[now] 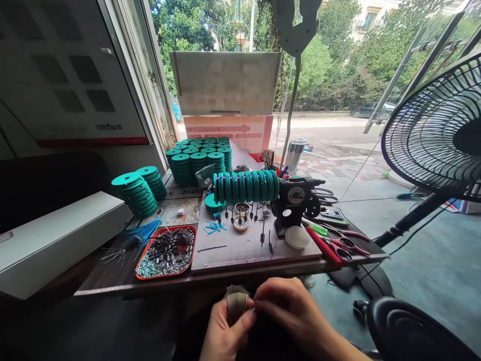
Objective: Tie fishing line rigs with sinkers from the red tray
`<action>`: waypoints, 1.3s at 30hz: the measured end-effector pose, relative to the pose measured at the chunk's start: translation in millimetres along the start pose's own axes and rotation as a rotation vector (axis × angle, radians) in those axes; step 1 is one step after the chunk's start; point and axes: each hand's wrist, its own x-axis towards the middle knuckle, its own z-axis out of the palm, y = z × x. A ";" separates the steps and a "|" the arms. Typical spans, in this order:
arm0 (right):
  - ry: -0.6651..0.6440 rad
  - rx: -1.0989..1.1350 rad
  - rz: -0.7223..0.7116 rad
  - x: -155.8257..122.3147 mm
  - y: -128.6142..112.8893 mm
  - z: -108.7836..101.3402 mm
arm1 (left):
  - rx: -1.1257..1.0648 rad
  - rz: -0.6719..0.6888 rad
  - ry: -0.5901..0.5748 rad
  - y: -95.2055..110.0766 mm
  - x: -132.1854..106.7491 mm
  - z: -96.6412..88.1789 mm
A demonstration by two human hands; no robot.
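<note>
Below the table's front edge, my left hand [227, 326] is closed in a pinch, with a beige cloth wrap [236, 301] around its index finger. A tiny shiny bit shows at its thumb tip, too small to name. My right hand [291, 305] meets it there, its fingers also closed together; what they hold is hidden. Above the hands, a black winder [295, 198] carries a row of green spools [246, 186]. A faint reddish line [273, 249] runs from near the winder down toward my hands. Small black weights [262, 239] lie on the white board [233, 258].
A red-rimmed tray [194, 235] of small metal parts stands left on the table, near blue strands [145, 230]. Stacked green spools [199, 160] fill the back. Red-handled scissors [345, 242] lie right. A black fan [436, 130] and a long white box [63, 240] flank the table.
</note>
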 end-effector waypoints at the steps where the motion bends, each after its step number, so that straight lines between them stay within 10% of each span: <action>1: -0.002 -0.006 -0.002 0.4 0.1 -0.3 | 0.005 -0.012 -0.003 0.6 -0.8 -0.7; 39: -0.229 0.195 0.159 7.1 2.9 -9.3 | 0.097 -0.119 0.023 8.3 -8.5 1.0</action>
